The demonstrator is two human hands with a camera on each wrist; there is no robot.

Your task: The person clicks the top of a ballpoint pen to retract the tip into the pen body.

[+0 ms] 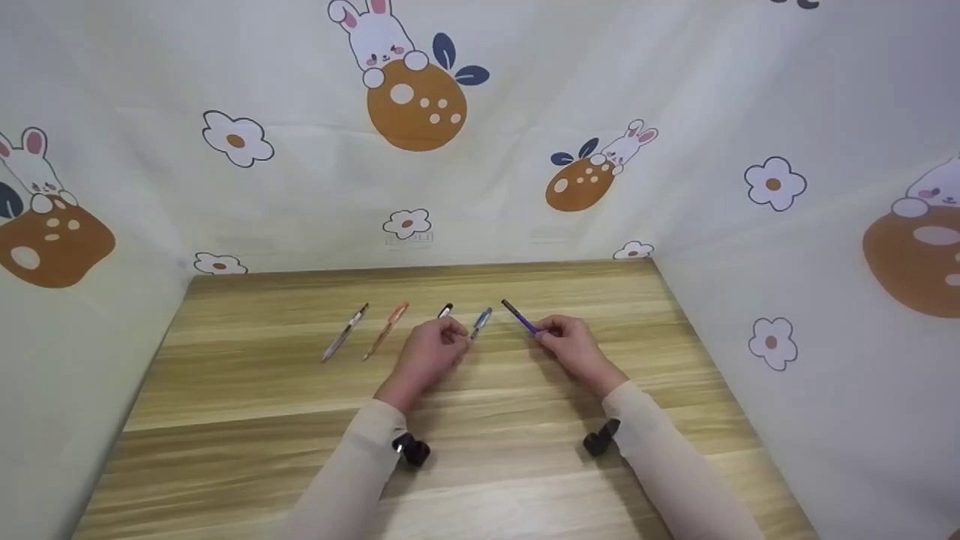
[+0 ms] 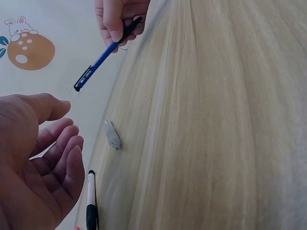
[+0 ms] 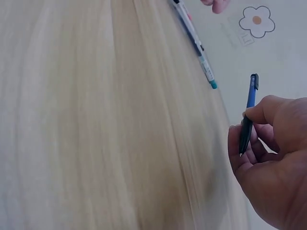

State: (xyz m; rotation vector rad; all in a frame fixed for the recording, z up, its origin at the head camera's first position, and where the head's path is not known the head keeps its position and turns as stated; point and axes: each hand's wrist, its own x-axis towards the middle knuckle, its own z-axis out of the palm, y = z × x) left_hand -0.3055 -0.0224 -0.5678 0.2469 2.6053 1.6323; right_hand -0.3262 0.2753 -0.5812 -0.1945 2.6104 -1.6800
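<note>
My right hand [image 1: 574, 346] pinches a blue pen [image 1: 519, 316] between thumb and fingers near its black tip end. In the left wrist view that pen [image 2: 100, 62] is tilted, raised above the wooden table. My left hand [image 2: 45, 158] has its fingers loosely bent, thumb apart from them, and holds nothing. Beside its fingertips lies a light-blue pen [image 1: 481, 322]. A white pen with black ends [image 1: 445, 310] lies partly hidden behind the left hand. Farther left lie an orange pen [image 1: 386, 330] and a clear pen with a dark end [image 1: 346, 332], both slanted.
The wooden table [image 1: 495, 465] ends at the back against a pale curtain [image 1: 300, 195] printed with rabbits, oranges and flowers. More of this curtain hangs on the left and right sides. A small black device [image 1: 411, 450] is strapped to each wrist.
</note>
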